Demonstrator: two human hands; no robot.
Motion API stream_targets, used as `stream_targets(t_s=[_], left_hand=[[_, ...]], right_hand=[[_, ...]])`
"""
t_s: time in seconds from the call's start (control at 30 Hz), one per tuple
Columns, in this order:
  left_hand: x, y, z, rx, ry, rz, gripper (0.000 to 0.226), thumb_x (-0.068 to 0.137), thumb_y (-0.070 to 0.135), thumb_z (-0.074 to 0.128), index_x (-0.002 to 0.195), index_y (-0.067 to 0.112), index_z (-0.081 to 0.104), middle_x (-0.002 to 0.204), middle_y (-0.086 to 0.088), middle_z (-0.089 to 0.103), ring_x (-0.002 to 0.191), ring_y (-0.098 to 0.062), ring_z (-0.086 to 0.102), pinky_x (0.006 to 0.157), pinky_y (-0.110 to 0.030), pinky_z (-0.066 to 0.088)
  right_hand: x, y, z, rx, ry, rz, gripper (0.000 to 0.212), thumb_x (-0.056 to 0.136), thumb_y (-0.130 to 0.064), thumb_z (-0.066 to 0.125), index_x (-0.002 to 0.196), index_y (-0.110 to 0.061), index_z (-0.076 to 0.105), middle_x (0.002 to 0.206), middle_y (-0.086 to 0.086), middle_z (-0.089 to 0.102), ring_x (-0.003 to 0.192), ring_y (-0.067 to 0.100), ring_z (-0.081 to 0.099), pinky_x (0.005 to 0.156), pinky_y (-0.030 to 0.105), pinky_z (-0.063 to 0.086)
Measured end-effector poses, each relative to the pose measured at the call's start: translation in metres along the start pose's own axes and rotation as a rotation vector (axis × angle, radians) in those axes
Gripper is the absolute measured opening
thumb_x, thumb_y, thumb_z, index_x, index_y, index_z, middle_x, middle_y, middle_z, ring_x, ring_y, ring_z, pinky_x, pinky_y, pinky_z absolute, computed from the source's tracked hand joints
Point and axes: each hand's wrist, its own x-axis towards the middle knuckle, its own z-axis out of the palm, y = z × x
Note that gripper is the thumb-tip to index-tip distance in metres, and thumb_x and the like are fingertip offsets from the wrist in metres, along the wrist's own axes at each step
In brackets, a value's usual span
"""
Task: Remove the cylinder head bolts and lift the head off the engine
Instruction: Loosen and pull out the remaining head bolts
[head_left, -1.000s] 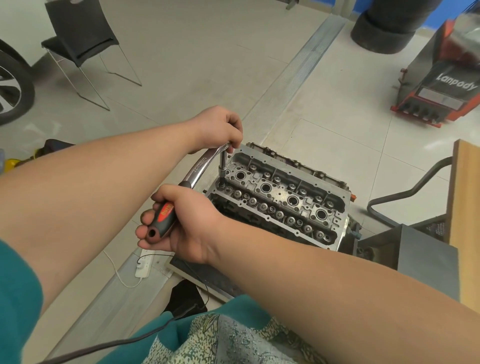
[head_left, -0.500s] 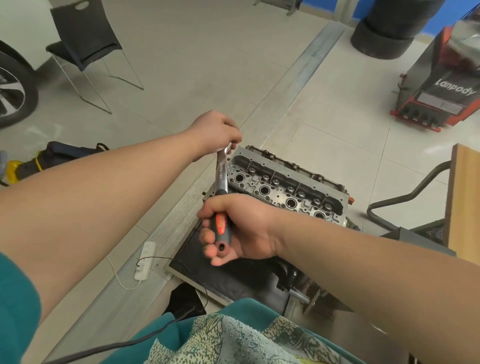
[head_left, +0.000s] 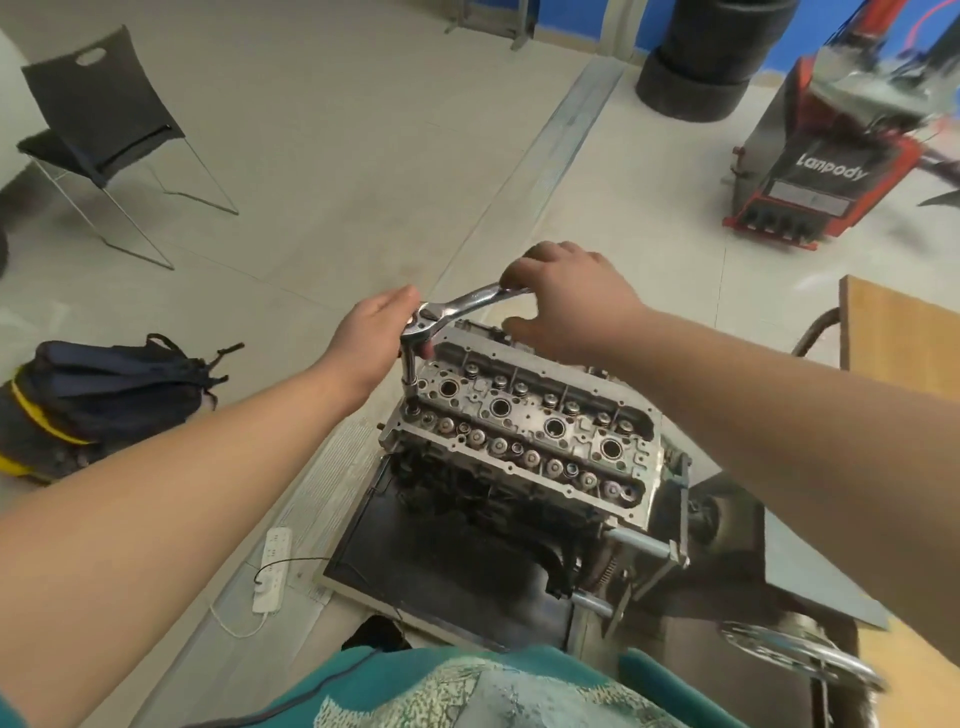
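Two hands (head_left: 571, 291) on ratchet (head_left: 457, 306), backpack (head_left: 98, 395) nearby

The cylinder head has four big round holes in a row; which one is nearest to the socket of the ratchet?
The hole at the left end of the row on the cylinder head; the ratchet's extension stands at that corner.

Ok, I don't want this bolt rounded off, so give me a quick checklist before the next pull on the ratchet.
1. Socket seated on the bolt at the cylinder head corner: cannot tell, the tip is too small to see.
2. Extension upright: ok.
3. Left hand steadying the ratchet head: ok.
4. Right hand gripping the handle: ok, fingers curled round it.
5. Cylinder head lifted: not ok, it sits on the engine.
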Motion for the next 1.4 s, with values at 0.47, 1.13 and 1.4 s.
stream_targets(t_s=[0.47,1.13,1.4], left_hand=[[0.023,-0.017,-0.035,-0.142,-0.466,0.032,0.049,0.096,0.065,0.056,0.124,0.029,0.075,0.124,0.003,0.076,0.127,-0.020,0.066,0.120,-0.051,0.042],[0.051,-0.057,-0.058,0.051,-0.354,0.404,0.052,0.077,0.007,0.089,0.088,0.056,0.075,0.078,0.022,0.074,0.072,0.006,0.067,0.065,-0.008,0.048],[0.039,-0.069,-0.042,0.045,-0.319,0.387,0.035,0.085,0.006,0.083,0.094,0.037,0.069,0.090,0.014,0.070,0.084,-0.008,0.069,0.070,-0.014,0.052]], right_hand=[[0.011,-0.091,0.028,0.177,-0.136,0.074,0.038,0.099,-0.053,0.064,0.119,-0.023,0.054,0.088,-0.004,0.068,0.077,0.021,0.064,0.065,0.037,0.055],[0.034,-0.128,0.025,0.614,-0.234,0.487,0.041,0.095,-0.040,0.075,0.127,-0.023,0.056,0.087,-0.005,0.066,0.063,0.012,0.064,0.054,0.030,0.051],[0.036,-0.142,0.032,1.187,-0.152,0.749,0.026,0.106,-0.046,0.054,0.120,-0.031,0.070,0.059,0.006,0.057,0.046,0.023,0.044,0.041,0.025,0.034]])
